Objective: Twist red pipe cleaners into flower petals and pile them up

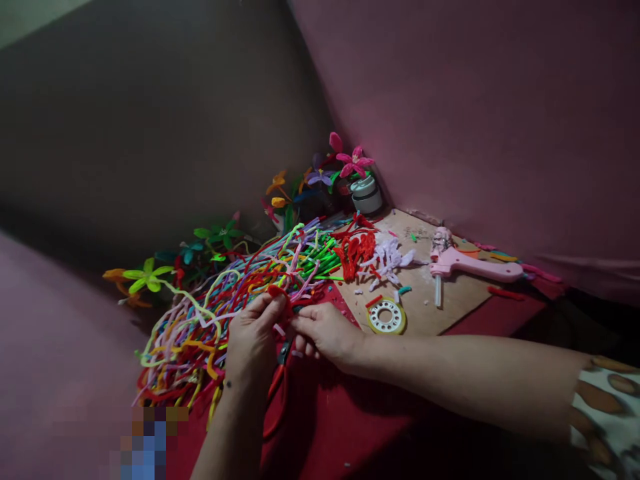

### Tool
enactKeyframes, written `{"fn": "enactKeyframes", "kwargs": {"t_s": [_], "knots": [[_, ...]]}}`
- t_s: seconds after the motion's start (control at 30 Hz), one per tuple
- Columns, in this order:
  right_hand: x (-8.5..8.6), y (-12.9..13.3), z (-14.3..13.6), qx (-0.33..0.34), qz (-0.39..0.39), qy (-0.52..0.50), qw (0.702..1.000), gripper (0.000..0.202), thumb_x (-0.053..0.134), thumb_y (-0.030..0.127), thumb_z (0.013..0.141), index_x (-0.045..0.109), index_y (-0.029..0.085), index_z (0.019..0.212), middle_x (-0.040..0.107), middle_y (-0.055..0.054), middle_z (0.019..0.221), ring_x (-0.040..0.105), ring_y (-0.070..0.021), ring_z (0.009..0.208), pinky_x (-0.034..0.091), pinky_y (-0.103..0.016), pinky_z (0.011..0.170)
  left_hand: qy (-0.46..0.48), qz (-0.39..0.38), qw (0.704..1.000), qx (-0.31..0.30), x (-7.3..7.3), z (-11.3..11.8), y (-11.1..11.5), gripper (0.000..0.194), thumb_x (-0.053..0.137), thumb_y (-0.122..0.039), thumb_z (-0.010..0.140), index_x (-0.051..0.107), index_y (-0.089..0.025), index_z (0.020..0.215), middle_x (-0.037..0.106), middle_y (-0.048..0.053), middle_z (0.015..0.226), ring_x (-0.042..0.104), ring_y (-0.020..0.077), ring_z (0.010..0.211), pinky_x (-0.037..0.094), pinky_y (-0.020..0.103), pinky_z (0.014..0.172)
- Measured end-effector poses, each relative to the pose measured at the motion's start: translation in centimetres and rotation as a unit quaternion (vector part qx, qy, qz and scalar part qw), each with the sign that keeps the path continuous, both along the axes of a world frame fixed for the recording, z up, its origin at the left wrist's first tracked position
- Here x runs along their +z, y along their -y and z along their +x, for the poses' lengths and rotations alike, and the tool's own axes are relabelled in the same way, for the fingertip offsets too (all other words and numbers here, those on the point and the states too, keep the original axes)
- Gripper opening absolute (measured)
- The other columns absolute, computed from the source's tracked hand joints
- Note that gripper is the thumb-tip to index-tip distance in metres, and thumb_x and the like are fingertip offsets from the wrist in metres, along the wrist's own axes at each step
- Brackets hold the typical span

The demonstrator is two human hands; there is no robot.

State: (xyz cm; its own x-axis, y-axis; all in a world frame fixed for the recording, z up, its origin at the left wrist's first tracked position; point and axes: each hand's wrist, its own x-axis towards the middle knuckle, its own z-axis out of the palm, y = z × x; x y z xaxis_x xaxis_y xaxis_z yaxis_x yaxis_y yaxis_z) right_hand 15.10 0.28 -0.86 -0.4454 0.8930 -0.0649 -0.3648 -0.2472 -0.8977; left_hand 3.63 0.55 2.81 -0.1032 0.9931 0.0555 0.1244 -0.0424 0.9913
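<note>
Near the middle of the head view, my left hand point(254, 333) pinches a small red fuzzy piece point(280, 298) between thumb and fingers. My right hand point(325, 333) is closed close beside it, its fingertips meeting the end of the red piece; the exact grip is partly hidden. Red-handled scissors point(280, 393) lie on the red tabletop point(320, 413) just below both hands. A large heap of colourful pipe cleaners point(200, 340) spreads to the left and behind my left hand.
A brown board point(420, 313) carries a pink glue gun point(480, 267), a tape roll point(387, 316), red fuzzy pieces point(357, 253) and pale lilac ones point(389, 259). Behind stand a grey-white jar point(367, 197) and fuzzy flowers point(354, 162). Pink walls rise around the table.
</note>
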Motion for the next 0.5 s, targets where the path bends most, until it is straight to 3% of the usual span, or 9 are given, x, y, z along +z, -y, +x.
{"fn": "enactKeyframes", "kwargs": {"t_s": [0.2, 0.3, 0.4, 0.5], "knots": [[-0.2, -0.5, -0.1, -0.020, -0.019, 0.000, 1.000, 0.020, 0.042, 0.022, 0.083, 0.050, 0.016, 0.067, 0.048, 0.006, 0.044, 0.040, -0.0049, 0.031, 0.027, -0.016, 0.032, 0.146, -0.065, 0.987, -0.033, 0.3, 1.5, -2.3, 0.020, 0.065, -0.028, 0.067, 0.051, -0.015, 0.073, 0.055, -0.004, 0.060, 0.049, 0.0049, 0.045, 0.037, 0.015, 0.042], [-0.5, -1.1, -0.2, -0.059, -0.030, -0.003, 0.998, 0.020, 0.041, 0.023, 0.084, 0.048, 0.016, 0.066, 0.047, 0.006, 0.044, 0.039, -0.0048, 0.031, 0.028, -0.017, 0.033, 0.175, -0.078, 0.980, -0.061, 0.6, 2.6, -3.5, 0.019, 0.065, -0.025, 0.068, 0.049, -0.016, 0.074, 0.055, -0.004, 0.060, 0.051, 0.0062, 0.043, 0.036, 0.015, 0.038], [-0.9, -1.4, -0.3, -0.101, -0.029, 0.009, 0.994, 0.023, 0.042, 0.023, 0.084, 0.046, 0.017, 0.063, 0.044, 0.006, 0.043, 0.038, -0.0051, 0.032, 0.029, -0.018, 0.036, 0.177, -0.055, 0.981, -0.047, 1.0, 3.6, -5.0, 0.017, 0.064, -0.021, 0.069, 0.048, -0.015, 0.072, 0.054, -0.004, 0.055, 0.049, 0.0053, 0.040, 0.037, 0.014, 0.038], [-1.1, -1.2, -0.6, -0.099, -0.043, 0.007, 0.994, 0.022, 0.045, 0.013, 0.079, 0.046, 0.017, 0.058, 0.041, 0.006, 0.041, 0.035, -0.0051, 0.034, 0.028, -0.018, 0.038, 0.180, 0.003, 0.983, -0.033, 1.7, 4.9, -6.3, 0.016, 0.062, -0.019, 0.070, 0.047, -0.014, 0.069, 0.051, -0.005, 0.050, 0.046, 0.0035, 0.038, 0.037, 0.013, 0.039]]}}
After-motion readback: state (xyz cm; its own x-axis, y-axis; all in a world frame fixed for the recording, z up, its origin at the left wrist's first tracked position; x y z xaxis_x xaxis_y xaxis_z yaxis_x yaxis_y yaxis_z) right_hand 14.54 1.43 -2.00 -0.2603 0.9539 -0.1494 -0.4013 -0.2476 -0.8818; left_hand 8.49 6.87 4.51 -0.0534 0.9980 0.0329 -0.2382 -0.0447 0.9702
